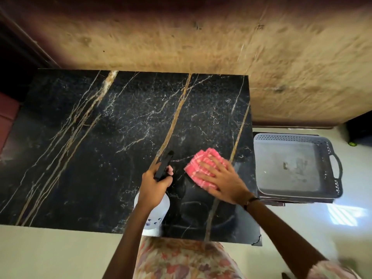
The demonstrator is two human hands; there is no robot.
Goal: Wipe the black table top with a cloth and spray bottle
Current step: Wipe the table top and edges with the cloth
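The fingers of the right hand [218, 179] lie spread and flat, palm down, pressing on a folded pink checked cloth [203, 168] rather than closing around it; the cloth shows past the fingertips and along the thumb side. That cloth rests on the black marble-patterned table top [104, 133], toward its near right part, just left of a gold vein that runs toward the near edge. A dark band circles the right wrist [250, 201]. The left hand [155, 185] is curled tight around the neck of a spray bottle [153, 210], the fingers wrapped under its black trigger head [164, 165], whose nozzle points away from the person and a little to the right, toward the middle of the table. The bottle's pale translucent body, with a small print near the bottom, hangs below the wrist over the near edge of the table; whether it touches the surface cannot be told. The two hands are close together but apart, the cloth just right of the nozzle. Both bare forearms reach in from the bottom of the view, above a floral-print garment [181, 260]. To the right of the table, lower down, a grey plastic tray [330, 172] with perforated walls and a side handle sits on a dark stand over a pale floor. A rough tan wall [201, 37] runs behind the table's far edge.
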